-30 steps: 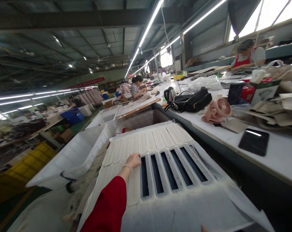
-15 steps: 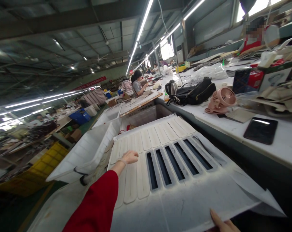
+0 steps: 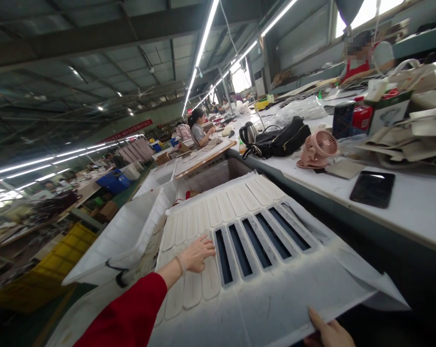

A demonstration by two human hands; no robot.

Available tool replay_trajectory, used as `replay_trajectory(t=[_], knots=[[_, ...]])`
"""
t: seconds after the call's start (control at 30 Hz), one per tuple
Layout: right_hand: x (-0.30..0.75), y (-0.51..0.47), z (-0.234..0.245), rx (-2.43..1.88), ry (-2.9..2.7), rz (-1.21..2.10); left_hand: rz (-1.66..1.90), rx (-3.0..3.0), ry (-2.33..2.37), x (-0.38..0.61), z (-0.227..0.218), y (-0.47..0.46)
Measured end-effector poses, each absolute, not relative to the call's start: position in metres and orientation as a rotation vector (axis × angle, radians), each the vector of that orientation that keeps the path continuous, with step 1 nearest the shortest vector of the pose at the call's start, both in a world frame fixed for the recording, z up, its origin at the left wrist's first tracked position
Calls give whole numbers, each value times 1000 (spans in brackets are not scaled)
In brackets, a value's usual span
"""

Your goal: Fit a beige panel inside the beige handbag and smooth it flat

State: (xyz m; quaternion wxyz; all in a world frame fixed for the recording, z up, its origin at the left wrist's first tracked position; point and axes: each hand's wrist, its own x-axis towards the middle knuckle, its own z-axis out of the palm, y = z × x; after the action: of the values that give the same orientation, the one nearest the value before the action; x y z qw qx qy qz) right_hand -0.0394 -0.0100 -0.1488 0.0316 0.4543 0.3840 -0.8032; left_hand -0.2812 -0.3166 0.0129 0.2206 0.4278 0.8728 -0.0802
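A wide board covered in a pale grey-white sheet (image 3: 264,303) lies tilted in front of me. Rows of cream, round-ended strips (image 3: 212,282) lie on it, and to their right is a row of several dark slots (image 3: 241,250). My left hand (image 3: 198,253), in a red sleeve, rests over the nearer strips by the leftmost slot, its fingers stretched out and holding nothing I can see. At the lower right my right hand (image 3: 328,330) grips the board's near edge, thumb on top and the other fingers hidden underneath.
White plastic bins (image 3: 120,236) stand at the left, with a yellow crate (image 3: 62,260) beyond. On the long table at the right are a phone (image 3: 373,189), a pink fan (image 3: 319,148) and a black bag (image 3: 283,137). A co-worker (image 3: 201,130) sits farther back.
My left hand has gone from a curled pose to stretched fingers, and has moved slightly nearer to me over the strips. My right hand stays on the board's edge. The view has shifted slightly.
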Motion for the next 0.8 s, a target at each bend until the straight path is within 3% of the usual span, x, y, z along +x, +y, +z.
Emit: replay_trajectory(t=[0.2, 0.33, 0.8], knots=[[-37, -17, -146, 1412, 1080, -2511, -392, 1179, 2178, -276, 0, -303], [-33, -24, -145, 1183, 910, -2521, -452, 1135, 2085, -272, -8, -293], [-29, -55, -174, 1189, 893, -2500, -294, 1322, 2042, -283, -13, -203]])
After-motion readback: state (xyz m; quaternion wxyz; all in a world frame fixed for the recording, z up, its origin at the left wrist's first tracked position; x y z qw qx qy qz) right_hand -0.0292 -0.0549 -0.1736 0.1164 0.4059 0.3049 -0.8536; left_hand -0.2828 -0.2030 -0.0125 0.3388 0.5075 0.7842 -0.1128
